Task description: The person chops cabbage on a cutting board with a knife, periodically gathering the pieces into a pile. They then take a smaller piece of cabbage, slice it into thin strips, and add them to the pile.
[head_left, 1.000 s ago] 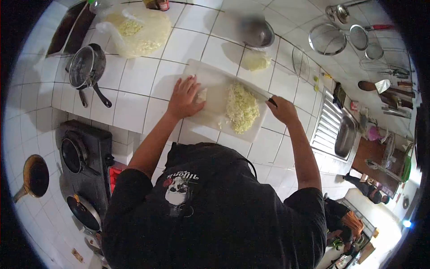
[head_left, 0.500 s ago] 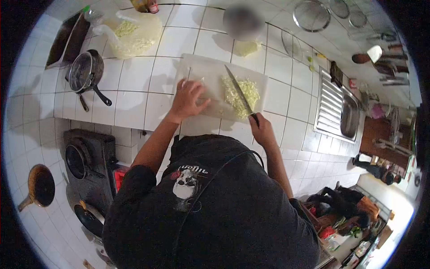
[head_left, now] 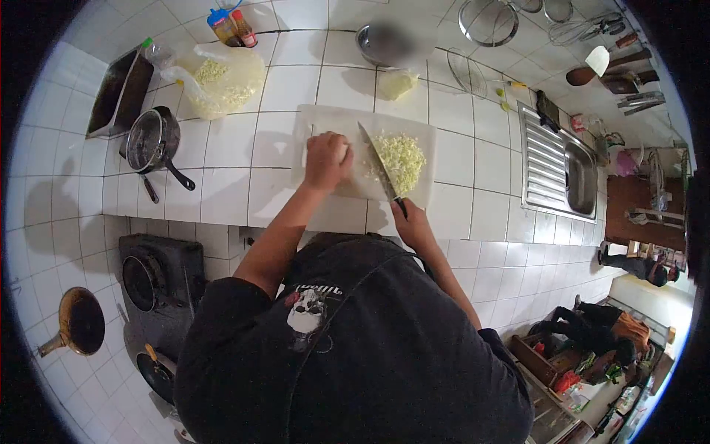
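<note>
My right hand (head_left: pixel 414 225) is closed round the black handle of a kitchen knife (head_left: pixel 377 161). Its long blade slants along the left side of a heap of finely chopped cabbage (head_left: pixel 401 163). The heap lies on the right part of a white cutting board (head_left: pixel 355 117). Over the board's left part, my left hand (head_left: pixel 327 163) has its fingers curled in. Something pale shows at the fingers, too hidden to name. Beyond the board's far edge sits a pale cabbage chunk (head_left: pixel 398 83), close to a metal bowl (head_left: pixel 376 46).
A plastic bag of chopped cabbage (head_left: pixel 225 85), sauce bottles (head_left: pixel 235 29) and a black pan (head_left: pixel 155 140) stand on the tiled counter at left. A stove (head_left: pixel 159 285) is below them. At right is a sink (head_left: pixel 580 177); a person (head_left: pixel 603 322) is beyond, lower right.
My left fingers have gone from spread to curled in. The knife has shifted from over the chopped heap to its left side. The camera's view has also shifted slightly.
</note>
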Motion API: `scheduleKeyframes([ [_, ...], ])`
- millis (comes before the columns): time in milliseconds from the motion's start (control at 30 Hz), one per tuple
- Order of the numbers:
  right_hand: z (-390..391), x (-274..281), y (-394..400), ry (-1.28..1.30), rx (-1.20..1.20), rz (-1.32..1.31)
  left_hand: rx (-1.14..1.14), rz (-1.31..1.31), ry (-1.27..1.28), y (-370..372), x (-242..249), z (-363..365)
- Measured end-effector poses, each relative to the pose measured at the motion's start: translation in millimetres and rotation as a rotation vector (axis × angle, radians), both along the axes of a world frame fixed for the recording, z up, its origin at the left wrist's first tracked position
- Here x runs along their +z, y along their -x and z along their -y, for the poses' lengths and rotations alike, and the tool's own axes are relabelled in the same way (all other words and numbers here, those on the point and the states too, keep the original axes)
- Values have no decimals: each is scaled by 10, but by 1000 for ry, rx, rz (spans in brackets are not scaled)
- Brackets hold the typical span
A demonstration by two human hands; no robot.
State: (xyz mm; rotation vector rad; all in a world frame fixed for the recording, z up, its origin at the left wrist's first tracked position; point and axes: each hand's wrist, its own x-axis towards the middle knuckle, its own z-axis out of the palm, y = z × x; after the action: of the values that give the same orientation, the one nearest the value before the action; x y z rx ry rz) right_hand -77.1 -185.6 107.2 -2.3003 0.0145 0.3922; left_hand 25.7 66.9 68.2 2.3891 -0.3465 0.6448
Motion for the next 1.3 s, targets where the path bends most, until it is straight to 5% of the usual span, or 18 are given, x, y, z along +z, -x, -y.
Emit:
scheduleKeyframes([
  [533,-9,20,-298,-132,-96,-320,168,-184,53,500,-317,-79],
  [700,-92,-262,-290,-110,215,-157,316,-396,531,556,-292,-93],
  [833,-235,-235,-240,-165,206,-280,361,-455,947,604,-345,-219],
  [933,-222,-286,-236,-204,171,-290,394,-475,972,612,-297,-232],
  [1067,-94,-211,-180,-173,-28,-214,315,-477,940,540,-188,-150],
  [1200,91,5,-222,-338,-200,-347,191,-411,579,409,140,154],
  [1267,153,110,-251,-455,-246,-392,-135,-60,-26,368,177,298],
  [1300,172,148,-264,-580,-283,-446,-137,-53,-20,360,207,388],
])
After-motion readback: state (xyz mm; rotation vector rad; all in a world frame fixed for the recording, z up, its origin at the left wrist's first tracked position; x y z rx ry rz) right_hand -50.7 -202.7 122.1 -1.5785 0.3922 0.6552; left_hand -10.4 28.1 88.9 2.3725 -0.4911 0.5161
